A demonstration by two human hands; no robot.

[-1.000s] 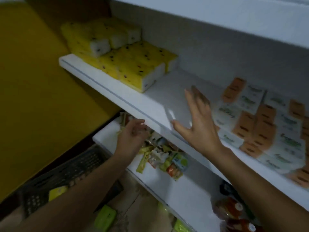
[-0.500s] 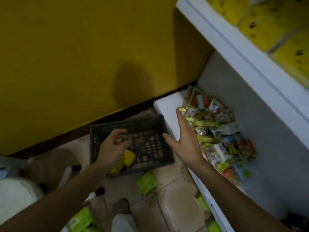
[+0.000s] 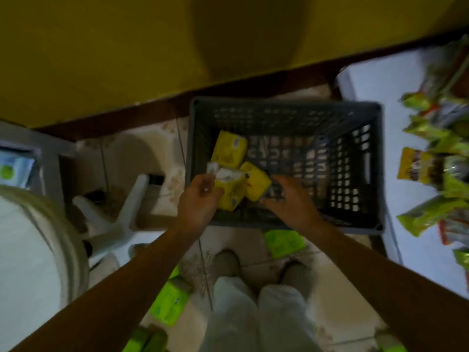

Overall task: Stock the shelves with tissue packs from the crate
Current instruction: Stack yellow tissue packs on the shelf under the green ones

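Note:
A dark grey plastic crate (image 3: pixel 355 115) stands on the tiled floor against the yellow wall. Three yellow tissue packs lie in its near left corner. One pack (image 3: pixel 229 148) lies farther back by the left wall. My left hand (image 3: pixel 200 199) grips the nearest pack (image 3: pixel 232 191) at its white end. A third pack (image 3: pixel 256 182) lies just right of it. My right hand (image 3: pixel 291 199) reaches into the crate beside that pack, fingers spread, holding nothing that I can see.
A white low shelf (image 3: pixel 375 77) with several snack packets (image 3: pixel 431 212) runs along the right. Green packs (image 3: pixel 284 243) lie on the floor near my feet, with another green pack (image 3: pixel 168 304) at lower left. A white plastic stool (image 3: pixel 111 217) and a round white object (image 3: pixel 30 262) stand left.
My view dropped from the upper shelves to the crate. Both hands came down from the shelf into the crate, and my left hand took hold of a yellow pack.

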